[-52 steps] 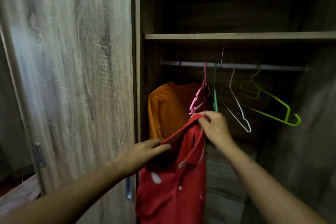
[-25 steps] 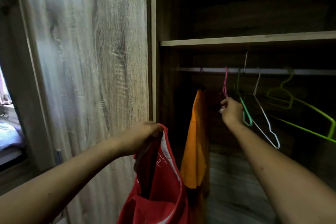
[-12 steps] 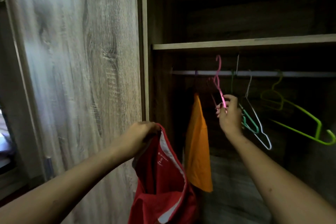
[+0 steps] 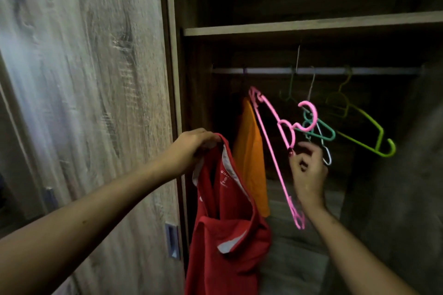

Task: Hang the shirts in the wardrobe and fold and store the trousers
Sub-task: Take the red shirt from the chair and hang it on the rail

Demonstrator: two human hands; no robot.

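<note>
At centre frame the left hand (image 4: 191,148) pinches the red shirt (image 4: 225,235) by its collar, while the right hand's fingers (image 4: 309,151) pinch the pink hanger (image 4: 275,148) (off the rail (image 4: 263,70)). That light pinch could slip, or its hook could snag the teal hanger (image 4: 321,132) just behind.

We cannot read the small print inside the red shirt's (image 4: 230,235) collar, just below our left fingers (image 4: 206,142); its hem runs off the bottom edge. Beyond our right fingertips (image 4: 305,148), the hanger hooks (dim, overlapping) blur together at the rail (image 4: 383,71).
</note>
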